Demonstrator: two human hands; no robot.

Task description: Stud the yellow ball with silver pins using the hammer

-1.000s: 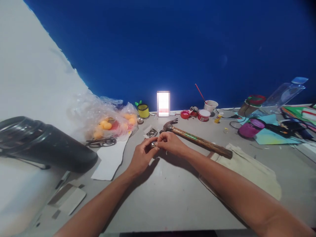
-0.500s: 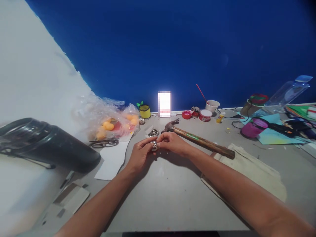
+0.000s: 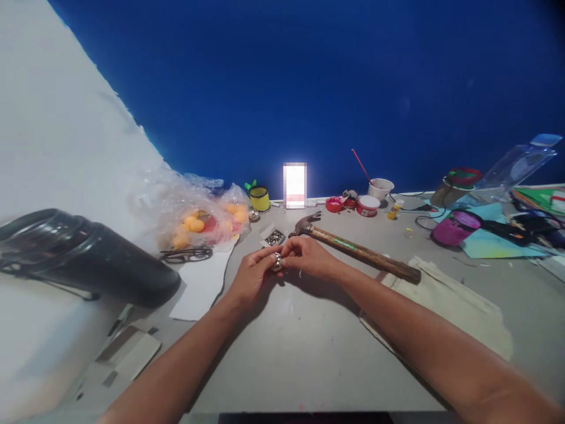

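A small round ball studded with shiny silver heads [image 3: 277, 261] is held just above the table. My left hand [image 3: 253, 271] is closed on it from the left, thumb and fingers on its side. From the right, my right hand [image 3: 306, 254] meets the ball with its fingers pinched together at the edge; anything tiny between those fingertips is hidden. Just beyond the hands lies an open small box [image 3: 274, 237] full of shiny metal pieces. A claw hammer [image 3: 357, 247] with a wooden handle lies behind and right of my right hand.
A dark bottle [image 3: 128, 265] lies at the left, near white paper [image 3: 198, 285] and black-framed glasses [image 3: 188, 255]. Behind is a plastic bag [image 3: 170, 200] of orange balls. A folded cream cloth [image 3: 463, 306] lies under my right forearm. Paint pots [image 3: 367, 206] line the blue wall.
The ball has turned slightly between my fingers, so its studded side shows a little differently. Both hands stay in nearly the same place.
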